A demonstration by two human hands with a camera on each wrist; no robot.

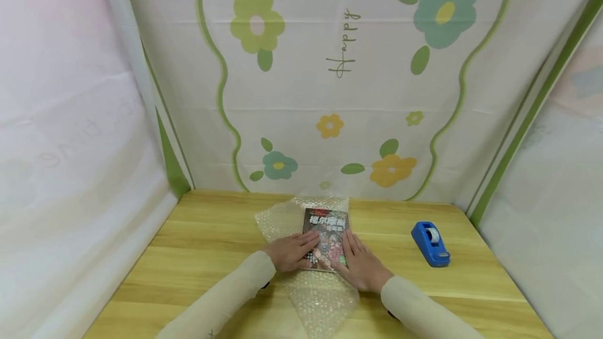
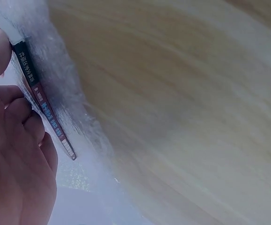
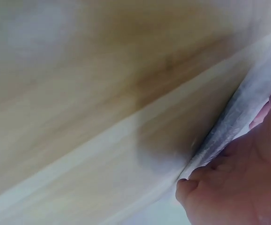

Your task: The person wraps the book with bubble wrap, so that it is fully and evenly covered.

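A thin book (image 1: 325,247) with a dark, colourful cover and large white characters lies on a sheet of clear bubble wrap (image 1: 322,297). The wrap spreads out beyond its top, its left side and its bottom. My left hand (image 1: 293,251) rests on the left part of the cover with fingers extended. In the left wrist view the book's printed spine (image 2: 46,101) shows beside that hand, with bubble wrap (image 2: 74,89) next to it. My right hand (image 1: 361,264) presses along the book's right edge, fingers stretched out. Bubble wrap (image 3: 229,122) runs along that edge in the right wrist view.
A blue tape dispenser (image 1: 431,245) with a roll of tape stands on the wooden table (image 1: 212,255), to the right of my hands. Flower-printed cloth (image 1: 301,93) hangs behind the table's far edge, and pale cloth encloses both sides.
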